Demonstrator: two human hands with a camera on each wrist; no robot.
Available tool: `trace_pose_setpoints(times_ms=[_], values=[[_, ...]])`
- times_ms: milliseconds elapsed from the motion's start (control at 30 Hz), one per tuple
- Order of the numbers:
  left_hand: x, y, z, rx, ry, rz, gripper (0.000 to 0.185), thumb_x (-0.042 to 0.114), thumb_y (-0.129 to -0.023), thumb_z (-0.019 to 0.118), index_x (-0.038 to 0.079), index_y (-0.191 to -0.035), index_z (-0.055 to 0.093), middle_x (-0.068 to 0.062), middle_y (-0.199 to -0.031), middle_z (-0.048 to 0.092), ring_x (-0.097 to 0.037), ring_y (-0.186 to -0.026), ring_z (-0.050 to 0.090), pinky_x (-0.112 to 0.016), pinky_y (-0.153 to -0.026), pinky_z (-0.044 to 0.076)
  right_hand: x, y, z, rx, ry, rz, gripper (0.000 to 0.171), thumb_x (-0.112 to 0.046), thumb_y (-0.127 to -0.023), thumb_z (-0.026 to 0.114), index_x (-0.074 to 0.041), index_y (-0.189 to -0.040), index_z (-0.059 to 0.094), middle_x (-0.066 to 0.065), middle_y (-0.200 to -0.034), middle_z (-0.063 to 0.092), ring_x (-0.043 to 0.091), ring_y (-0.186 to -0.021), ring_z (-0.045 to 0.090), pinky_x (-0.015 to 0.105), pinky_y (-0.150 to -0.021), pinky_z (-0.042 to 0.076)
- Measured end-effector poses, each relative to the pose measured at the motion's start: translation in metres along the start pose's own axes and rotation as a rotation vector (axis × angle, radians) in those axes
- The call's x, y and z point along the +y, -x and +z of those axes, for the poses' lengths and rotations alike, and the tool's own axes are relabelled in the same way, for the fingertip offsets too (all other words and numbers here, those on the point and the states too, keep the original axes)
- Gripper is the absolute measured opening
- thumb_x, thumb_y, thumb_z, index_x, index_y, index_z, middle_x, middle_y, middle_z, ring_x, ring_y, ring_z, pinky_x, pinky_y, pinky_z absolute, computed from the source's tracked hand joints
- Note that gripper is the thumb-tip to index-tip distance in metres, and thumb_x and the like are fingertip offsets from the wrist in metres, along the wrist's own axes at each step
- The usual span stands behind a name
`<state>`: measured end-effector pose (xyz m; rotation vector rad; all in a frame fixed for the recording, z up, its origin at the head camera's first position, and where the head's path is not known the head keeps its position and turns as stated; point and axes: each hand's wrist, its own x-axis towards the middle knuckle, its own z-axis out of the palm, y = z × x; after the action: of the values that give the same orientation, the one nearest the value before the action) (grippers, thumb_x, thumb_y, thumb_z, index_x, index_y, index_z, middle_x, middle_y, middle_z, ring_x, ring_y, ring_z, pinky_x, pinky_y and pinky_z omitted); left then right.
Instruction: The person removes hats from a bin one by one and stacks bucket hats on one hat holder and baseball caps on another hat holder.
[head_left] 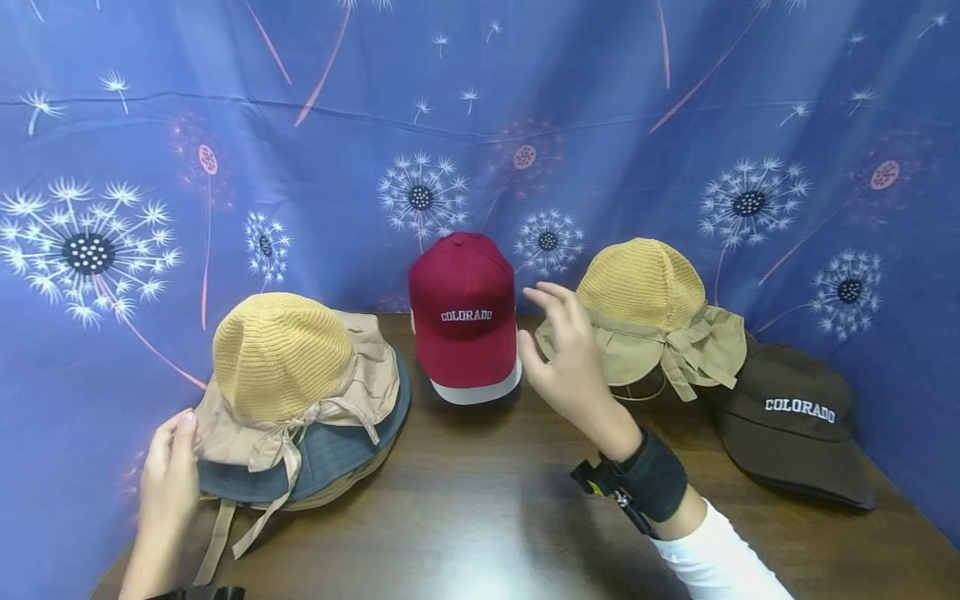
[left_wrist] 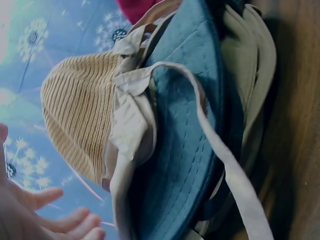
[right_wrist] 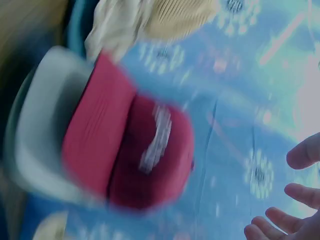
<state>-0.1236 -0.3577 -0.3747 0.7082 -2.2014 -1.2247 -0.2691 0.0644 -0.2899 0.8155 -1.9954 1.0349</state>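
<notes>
My left hand (head_left: 171, 454) lies with straight fingers at the left edge of a stack of hats, touching or nearly touching the tan brim. Topmost in the stack is a straw-crowned hat (head_left: 281, 354) with tan ties, over a blue bucket hat (head_left: 330, 454). The left wrist view shows the straw crown (left_wrist: 75, 115), the blue brim (left_wrist: 185, 150) and my left hand (left_wrist: 50, 210) empty. My right hand (head_left: 558, 350) hovers open, fingers spread, between a red COLORADO cap (head_left: 465, 312) and a second straw hat (head_left: 645, 287). In the blurred right wrist view the red cap (right_wrist: 135, 155) is apart from my right hand (right_wrist: 295, 200).
A brown COLORADO cap (head_left: 795, 417) lies at the right of the dark wooden table (head_left: 480, 517). A blue cloth printed with dandelions (head_left: 480, 125) hangs close behind and around the table's sides.
</notes>
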Motion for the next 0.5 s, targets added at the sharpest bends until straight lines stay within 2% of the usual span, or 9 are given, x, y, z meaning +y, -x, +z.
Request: trace_pose_setpoints(times_ms=[67, 100, 167, 200, 267, 300, 400, 467, 500], values=[[-0.004, -0.005, -0.004, -0.086, 0.094, -0.034, 0.064, 0.047, -0.103, 0.019, 0.005, -0.151, 0.021, -0.021, -0.147, 0.038, -0.016, -0.129, 0.047, -0.027, -0.110, 0.037, -0.014, -0.005, 0.021, -0.044, -0.061, -0.019, 0.046, -0.011, -0.084, 0.061, -0.004, -0.130, 0.054, 0.016, -0.134, 0.051, 0.027, -0.126, 0.048, 0.043, -0.107, 0.041], [-0.005, -0.008, -0.006, -0.130, 0.146, -0.061, 0.067, 0.049, -0.102, 0.017, 0.004, -0.152, 0.016, -0.024, -0.150, 0.031, -0.025, -0.133, 0.044, -0.024, -0.105, 0.040, -0.020, -0.007, 0.033, -0.072, -0.100, -0.015, 0.046, -0.011, -0.085, 0.061, -0.005, -0.130, 0.054, 0.014, -0.133, 0.052, 0.027, -0.124, 0.050, 0.042, -0.105, 0.044], [-0.008, -0.012, -0.010, -0.221, 0.261, -0.124, 0.073, 0.054, -0.100, 0.012, 0.005, -0.154, 0.004, -0.027, -0.159, 0.006, -0.043, -0.146, 0.020, -0.026, -0.103, 0.042, -0.030, -0.007, 0.058, -0.142, -0.184, 0.016, 0.047, -0.012, -0.086, 0.060, -0.006, -0.132, 0.052, 0.013, -0.133, 0.052, 0.025, -0.121, 0.053, 0.041, -0.101, 0.050], [-0.009, -0.014, -0.012, -0.254, 0.319, -0.168, 0.075, 0.057, -0.099, 0.011, 0.007, -0.154, -0.001, -0.025, -0.160, -0.006, -0.047, -0.147, 0.008, -0.026, -0.103, 0.043, -0.034, -0.006, 0.071, -0.181, -0.235, 0.042, 0.048, -0.012, -0.087, 0.060, -0.006, -0.134, 0.051, 0.013, -0.132, 0.052, 0.026, -0.121, 0.054, 0.041, -0.098, 0.052], [-0.014, -0.019, -0.014, -0.266, 0.420, -0.259, 0.075, 0.062, -0.097, 0.012, 0.016, -0.155, -0.005, -0.018, -0.161, -0.011, -0.038, -0.150, 0.003, -0.012, -0.083, 0.043, -0.040, -0.001, 0.097, -0.263, -0.322, 0.119, 0.051, -0.012, -0.088, 0.059, -0.006, -0.137, 0.047, 0.014, -0.133, 0.051, 0.028, -0.119, 0.055, 0.043, -0.095, 0.054], [-0.017, -0.020, -0.015, -0.270, 0.454, -0.287, 0.075, 0.063, -0.096, 0.011, 0.019, -0.155, -0.007, -0.018, -0.161, -0.012, -0.035, -0.150, 0.005, -0.010, -0.074, 0.041, -0.042, 0.002, 0.109, -0.313, -0.349, 0.162, 0.053, -0.014, -0.089, 0.058, -0.007, -0.140, 0.044, 0.014, -0.135, 0.050, 0.029, -0.120, 0.054, 0.044, -0.096, 0.054], [-0.024, -0.023, -0.016, -0.264, 0.551, -0.352, 0.074, 0.065, -0.095, 0.012, 0.025, -0.154, -0.009, -0.015, -0.161, -0.012, -0.029, -0.149, 0.009, -0.012, -0.073, 0.047, -0.044, 0.011, 0.143, -0.432, -0.367, 0.283, 0.057, -0.020, -0.092, 0.055, -0.008, -0.145, 0.036, 0.018, -0.140, 0.046, 0.032, -0.127, 0.050, 0.047, -0.102, 0.049], [-0.028, -0.024, -0.016, -0.262, 0.583, -0.364, 0.075, 0.066, -0.094, 0.012, 0.026, -0.154, -0.011, -0.016, -0.159, -0.013, -0.029, -0.142, 0.020, -0.014, -0.073, 0.050, -0.042, 0.016, 0.163, -0.490, -0.347, 0.359, 0.060, -0.025, -0.094, 0.053, -0.008, -0.147, 0.032, 0.019, -0.143, 0.043, 0.032, -0.131, 0.047, 0.047, -0.106, 0.045], [-0.029, -0.024, -0.017, -0.267, 0.598, -0.363, 0.075, 0.066, -0.094, 0.011, 0.026, -0.153, -0.013, -0.016, -0.159, -0.015, -0.028, -0.141, 0.021, -0.015, -0.073, 0.051, -0.041, 0.018, 0.172, -0.497, -0.340, 0.393, 0.061, -0.026, -0.094, 0.053, -0.006, -0.147, 0.031, 0.021, -0.144, 0.043, 0.032, -0.133, 0.046, 0.047, -0.108, 0.043]])
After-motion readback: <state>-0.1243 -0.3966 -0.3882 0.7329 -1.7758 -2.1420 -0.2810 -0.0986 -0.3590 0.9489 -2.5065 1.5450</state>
